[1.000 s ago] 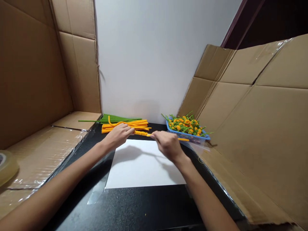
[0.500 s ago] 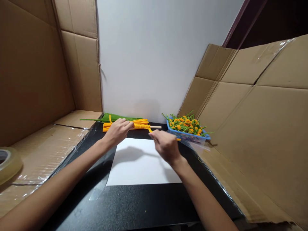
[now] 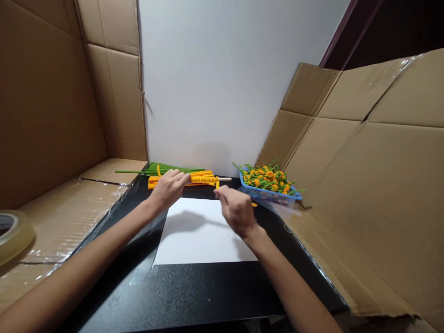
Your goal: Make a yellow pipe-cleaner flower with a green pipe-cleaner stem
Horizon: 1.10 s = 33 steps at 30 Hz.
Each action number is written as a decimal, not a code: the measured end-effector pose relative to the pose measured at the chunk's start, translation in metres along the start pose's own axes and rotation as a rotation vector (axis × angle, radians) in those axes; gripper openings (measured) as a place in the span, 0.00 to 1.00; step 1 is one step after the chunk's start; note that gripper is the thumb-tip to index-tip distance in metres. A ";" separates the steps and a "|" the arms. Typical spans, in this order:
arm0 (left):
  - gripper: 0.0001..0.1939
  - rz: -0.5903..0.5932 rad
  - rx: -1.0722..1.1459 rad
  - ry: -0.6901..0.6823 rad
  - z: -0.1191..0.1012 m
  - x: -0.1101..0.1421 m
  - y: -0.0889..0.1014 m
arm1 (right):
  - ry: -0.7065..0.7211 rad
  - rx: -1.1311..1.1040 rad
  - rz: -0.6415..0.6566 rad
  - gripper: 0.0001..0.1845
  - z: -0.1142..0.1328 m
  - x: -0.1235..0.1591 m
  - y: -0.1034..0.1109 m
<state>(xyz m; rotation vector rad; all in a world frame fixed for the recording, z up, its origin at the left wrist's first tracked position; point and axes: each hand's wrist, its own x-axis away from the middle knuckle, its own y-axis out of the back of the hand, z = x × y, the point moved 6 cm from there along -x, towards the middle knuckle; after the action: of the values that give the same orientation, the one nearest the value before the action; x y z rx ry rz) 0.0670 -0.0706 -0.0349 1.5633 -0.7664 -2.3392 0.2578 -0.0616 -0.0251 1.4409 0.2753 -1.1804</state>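
My left hand (image 3: pixel 169 187) is closed around one end of a thin wooden stick (image 3: pixel 225 179) that has an orange pipe cleaner (image 3: pixel 203 179) coiled tightly round it. My right hand (image 3: pixel 235 208) pinches the loose tail of that pipe cleaner just right of the coil. Both hands hover above the far edge of a white sheet of paper (image 3: pixel 197 236). Behind my left hand lies a pile of straight orange pipe cleaners (image 3: pixel 154 183) and a bundle of green ones (image 3: pixel 163 169).
A blue basket (image 3: pixel 268 195) of small orange and green pipe-cleaner flowers stands at the right. The black tabletop (image 3: pixel 194 296) is walled by cardboard panels (image 3: pixel 364 185) on both sides. A roll of clear tape (image 3: pixel 12 233) sits at the far left.
The coil on the stick has grown longer and the loose tail shorter. My right hand has moved slightly left and toward the stick, and the stick's bare tip now shows past the coil.
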 end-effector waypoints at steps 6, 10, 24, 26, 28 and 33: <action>0.11 0.055 0.036 -0.415 -0.032 0.007 0.002 | -0.039 -0.216 0.223 0.23 -0.058 -0.012 0.019; 0.11 -0.096 0.061 -0.262 -0.034 0.002 0.012 | -0.230 -0.474 0.370 0.32 -0.070 -0.005 -0.014; 0.12 0.140 0.089 -0.334 -0.024 0.003 -0.003 | 0.036 -0.159 0.167 0.22 -0.063 -0.013 0.016; 0.12 0.030 0.078 -0.322 -0.028 0.001 0.005 | -0.115 -0.402 0.270 0.26 -0.075 -0.010 0.001; 0.12 -0.072 0.067 -0.216 -0.026 0.000 0.009 | -0.240 -0.546 0.290 0.29 -0.075 -0.005 -0.015; 0.12 -0.072 0.010 0.084 -0.005 0.001 0.000 | -0.232 -0.343 0.071 0.22 -0.038 0.002 -0.020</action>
<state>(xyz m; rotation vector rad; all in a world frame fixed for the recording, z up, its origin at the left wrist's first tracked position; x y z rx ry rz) 0.0710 -0.0723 -0.0375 1.7086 -0.7159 -2.3050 0.2623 -0.0246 -0.0465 0.9988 0.2484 -1.1662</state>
